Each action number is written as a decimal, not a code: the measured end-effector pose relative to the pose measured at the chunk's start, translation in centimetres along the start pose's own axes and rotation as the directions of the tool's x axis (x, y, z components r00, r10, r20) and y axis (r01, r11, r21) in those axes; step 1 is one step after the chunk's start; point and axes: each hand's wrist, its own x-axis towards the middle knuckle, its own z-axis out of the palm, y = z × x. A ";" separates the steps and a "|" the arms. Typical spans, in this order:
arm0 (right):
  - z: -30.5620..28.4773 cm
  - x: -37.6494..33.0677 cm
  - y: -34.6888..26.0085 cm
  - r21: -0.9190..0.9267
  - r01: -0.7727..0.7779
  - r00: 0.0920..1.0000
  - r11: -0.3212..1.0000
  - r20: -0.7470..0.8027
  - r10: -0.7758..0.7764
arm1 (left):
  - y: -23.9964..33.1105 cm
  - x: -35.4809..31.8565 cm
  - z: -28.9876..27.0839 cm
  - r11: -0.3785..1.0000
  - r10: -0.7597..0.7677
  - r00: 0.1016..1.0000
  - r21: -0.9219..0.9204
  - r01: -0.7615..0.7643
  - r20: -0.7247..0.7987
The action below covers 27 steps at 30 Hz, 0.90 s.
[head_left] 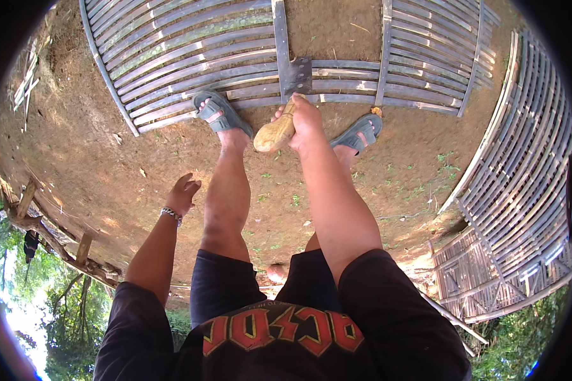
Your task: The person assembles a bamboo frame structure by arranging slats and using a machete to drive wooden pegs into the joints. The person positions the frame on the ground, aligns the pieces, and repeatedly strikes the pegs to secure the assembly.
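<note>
Tan handle (276, 133) partly hides behind right hand (307, 120).

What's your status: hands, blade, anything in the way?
Right hand gripping wooden-handled blade; left hand open, empty. Blade over slatted panel, contact unclear. Left sandal overlaps panel's near edge in view.

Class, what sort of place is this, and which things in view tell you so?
Probably a rural yard, outdoors: bare soil underfoot, rows of pale bamboo-like slats, and green trees at the edge of the view.
</note>
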 end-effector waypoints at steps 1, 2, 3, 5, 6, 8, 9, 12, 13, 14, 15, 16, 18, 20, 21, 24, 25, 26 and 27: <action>-0.7 0.4 -0.2 0.036 -0.013 0.999 0.999 0.038 0.011 | 0.2 -0.1 0.2 1.000 -0.013 1.000 0.011 0.013 0.013; -1.4 0.4 -0.3 0.091 -0.030 0.997 0.995 0.069 0.024 | 0.6 -0.2 0.4 1.000 -0.024 0.999 0.018 0.024 0.025; -2.1 0.4 -0.4 0.146 -0.049 0.994 0.988 0.101 0.034 | 1.0 -0.1 0.4 0.999 -0.027 0.999 0.042 0.026 0.023; -3.2 0.3 -0.9 0.208 -0.070 0.987 0.976 0.159 0.036 | 1.5 -0.1 0.6 0.995 -0.035 0.999 0.089 0.033 0.019; -3.6 0.1 -1.2 0.217 -0.070 0.982 0.974 0.185 0.030 | 1.4 -0.1 0.9 0.996 -0.024 1.000 0.082 0.023 0.009; -3.9 -0.2 -1.3 0.191 -0.020 0.987 0.981 0.162 -0.012 | 1.4 -0.3 1.3 0.998 0.002 1.000 0.070 -0.001 -0.014; -4.0 -0.3 -1.2 0.153 0.030 0.992 0.988 0.115 -0.048 | 1.8 -0.4 1.4 0.997 0.005 1.000 0.082 -0.004 -0.017; -5.2 -0.5 -0.8 0.016 0.170 0.985 0.985 0.030 -0.170 | 2.9 0.1 1.6 0.983 0.062 0.997 0.174 -0.055 -0.036; -5.9 -0.7 -0.9 -0.033 0.214 0.977 0.976 0.013 -0.213 | 2.5 1.1 1.5 0.964 0.114 0.993 0.247 -0.100 -0.042; -6.5 -0.9 -1.1 -0.082 0.222 0.975 0.972 0.009 -0.222 | 2.6 2.1 1.5 0.938 0.168 0.985 0.316 -0.145 -0.046; -7.4 -1.2 -1.3 -0.131 0.226 0.974 0.965 0.003 -0.227 | 4.2 2.3 1.8 0.907 0.205 0.978 0.383 -0.177 -0.033; -8.4 -1.4 -1.5 -0.178 0.229 0.972 0.957 -0.003 -0.233 | 6.1 2.8 2.3 0.870 0.240 0.971 0.448 -0.208 -0.017; -10.8 -0.6 -0.9 -0.310 0.271 0.959 0.911 0.007 -0.283 | 9.7 4.9 4.0 0.781 0.353 0.936 0.547 -0.302 0.012; -12.7 0.2 0.5 -0.402 0.331 0.937 0.853 0.034 -0.348 | 14.1 7.6 6.5 0.653 0.503 0.862 0.622 -0.431 0.069; -13.2 0.1 1.3 -0.432 0.313 0.937 0.846 -0.005 -0.350 | 17.3 8.3 8.0 0.571 0.568 0.814 0.655 -0.495 0.119; -14.8 0.4 3.2 -0.722 0.295 0.905 0.625 0.001 -0.426 | 24.9 11.8 13.0 0.393 0.701 0.700 0.746 -0.538 0.136; -17.0 2.6 5.1 -0.811 0.342 0.851 0.475 0.054 -0.522 | 27.0 13.1 14.8 0.325 0.773 0.623 0.768 -0.551 0.120; -18.1 4.2 6.3 -0.840 0.366 0.823 0.400 0.091 -0.561 | 29.1 14.3 16.3 0.303 0.771 0.624 0.791 -0.532 0.124; -19.0 5.3 7.5 -0.866 0.382 0.793 0.323 0.128 -0.596 | 30.8 15.4 17.6 0.280 0.768 0.627 0.812 -0.512 0.131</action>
